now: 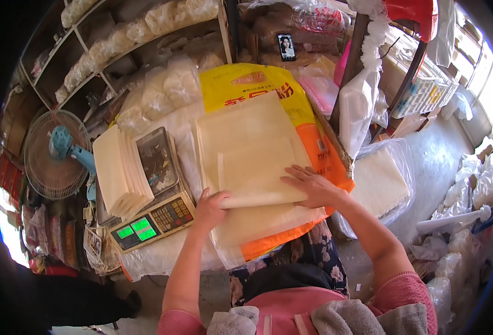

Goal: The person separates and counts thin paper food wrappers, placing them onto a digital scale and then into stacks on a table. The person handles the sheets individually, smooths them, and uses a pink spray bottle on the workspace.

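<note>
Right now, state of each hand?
Left hand: closed on the near-left edge of the folded pale sheet.
Right hand: open, flat on the same sheet.

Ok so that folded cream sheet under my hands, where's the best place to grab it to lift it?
Probably the near rolled fold of the folded sheet, taken from your side. The left hand already curls over that thick edge at its left end, and the right hand lies flat by its right end. The doubled edge gives fingers more to pinch than the thin far edges.
</note>
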